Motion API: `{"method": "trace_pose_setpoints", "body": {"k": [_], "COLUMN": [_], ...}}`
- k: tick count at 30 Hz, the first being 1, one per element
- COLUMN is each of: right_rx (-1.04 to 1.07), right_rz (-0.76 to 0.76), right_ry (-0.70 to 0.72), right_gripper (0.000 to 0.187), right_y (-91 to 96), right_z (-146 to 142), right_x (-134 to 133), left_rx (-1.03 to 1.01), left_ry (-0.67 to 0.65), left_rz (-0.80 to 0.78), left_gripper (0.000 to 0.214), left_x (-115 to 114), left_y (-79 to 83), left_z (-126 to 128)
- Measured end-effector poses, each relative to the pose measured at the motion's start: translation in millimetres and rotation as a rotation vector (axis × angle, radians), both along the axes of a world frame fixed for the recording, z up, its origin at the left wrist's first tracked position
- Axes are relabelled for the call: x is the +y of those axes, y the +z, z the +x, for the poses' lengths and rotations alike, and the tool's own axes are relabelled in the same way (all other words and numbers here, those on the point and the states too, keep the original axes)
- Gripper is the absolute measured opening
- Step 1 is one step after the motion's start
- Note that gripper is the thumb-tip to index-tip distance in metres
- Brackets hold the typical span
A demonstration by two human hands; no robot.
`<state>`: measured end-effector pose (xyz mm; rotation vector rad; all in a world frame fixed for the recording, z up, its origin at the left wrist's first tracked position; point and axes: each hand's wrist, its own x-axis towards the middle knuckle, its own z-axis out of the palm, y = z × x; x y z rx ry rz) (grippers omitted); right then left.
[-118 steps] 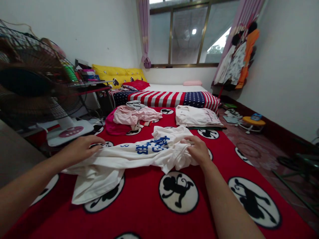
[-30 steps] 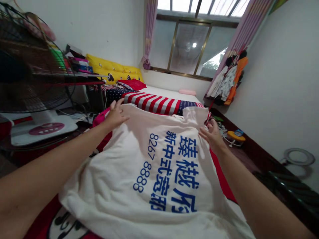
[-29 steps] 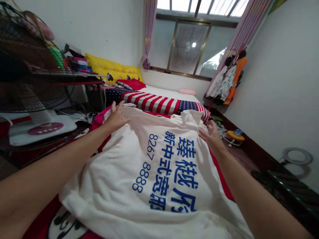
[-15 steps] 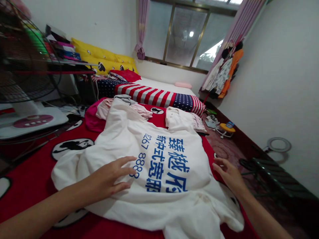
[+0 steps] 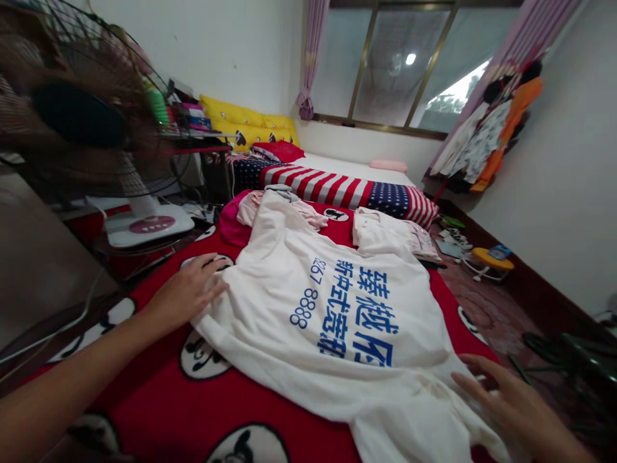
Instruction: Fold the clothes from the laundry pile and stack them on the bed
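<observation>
- The white shirt (image 5: 270,283) lies across the middle of the red blanket (image 5: 159,392), its blue lettering (image 5: 376,312) facing up.
- Spreading it out looks mostly done: the printed panel is broad, and the lettering reads almost whole.
- Smoothing appears incomplete. Soft creases cross the left part, and the cloth towards the blanket's near edge is rumpled and bunched. The shirt shows no neat fold.
- The person's left hand (image 5: 190,286) is at the shirt's left border, fingers slightly parted over the cloth; whether they pinch it, one cannot tell.
- The person's right hand (image 5: 511,399) is half spread at the shirt's near right part, thumb and forefinger apart with nothing visible between them; contact with the cloth is unclear.
- Near the blanket's far left corner, a loose heap of pink and grey clothes (image 5: 249,207) lies unfolded, one part of the shirt reaching over it.
- Towards the far right corner, a flat stack of pale clothes (image 5: 380,228) appears already folded, just beyond the shirt.
</observation>
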<state>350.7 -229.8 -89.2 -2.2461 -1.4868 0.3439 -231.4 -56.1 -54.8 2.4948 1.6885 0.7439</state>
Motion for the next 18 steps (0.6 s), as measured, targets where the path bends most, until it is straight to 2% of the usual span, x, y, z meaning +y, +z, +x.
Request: {"method": "trace_pose_setpoints", "body": {"k": [4,6,8,10,14,15,17,18], "right_rx": [-0.055,-0.093,-0.093,-0.064,-0.031,-0.025,0.001,0.018], "right_rz": [0.12,0.231,0.314,0.361,0.37,0.351,0.267,0.208], "right_ry": [0.015,0.093,0.184,0.272,0.517,0.588,0.731,0.795], "right_gripper": [0.058,0.053,0.047,0.041,0.027,0.026,0.024,0.023], "right_y": [4.2,10.5,17.9,25.3,32.9,32.5,29.8,27.9], "right_z": [-8,-20,-37,-60,-121,-136,-164,-175], "right_x": [-2,-1,2,7,20,22,26,27], "left_rx": [-0.192,-0.319,-0.427,-0.461,-0.326,-0.279,-0.241,-0.258], "left_ry": [0.24,0.223,0.072,-0.133,-0.552,-0.62,-0.641,-0.584], "left_rz": [-0.223,-0.361,-0.474,-0.557,-0.614,-0.626,-0.641,-0.64], "left_gripper": [0.055,0.055,0.053,0.045,0.03,0.03,0.026,0.024], "left_x": [11,12,4,-13,-59,-67,-74,-72], "left_y": [-1.3,-3.4,-2.4,4.0,25.8,30.1,34.5,34.2], "left_z": [-30,-33,-22,0,54,63,74,75]}}
